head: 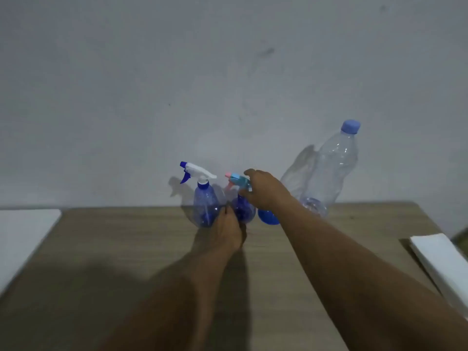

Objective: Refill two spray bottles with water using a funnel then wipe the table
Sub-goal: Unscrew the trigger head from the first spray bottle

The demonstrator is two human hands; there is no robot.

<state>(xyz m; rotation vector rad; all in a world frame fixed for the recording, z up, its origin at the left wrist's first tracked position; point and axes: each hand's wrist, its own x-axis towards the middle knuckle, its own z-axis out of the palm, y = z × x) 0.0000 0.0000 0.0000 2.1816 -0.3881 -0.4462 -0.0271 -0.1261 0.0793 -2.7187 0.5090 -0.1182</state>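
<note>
Both my hands are on the teal-headed spray bottle (243,211) at the back of the table (126,239)

My left hand (228,231) holds its blue lower body with curled fingers, and my right hand (266,191) grips its spray head (238,179) between thumb and fingers. The white-headed spray bottle (205,206) stands just beside it on the left. The blue funnel (268,219) lies behind my right wrist, near the big water bottle (334,171) – capped, upright. A folded white cloth (445,259) lies at the right edge
</note>
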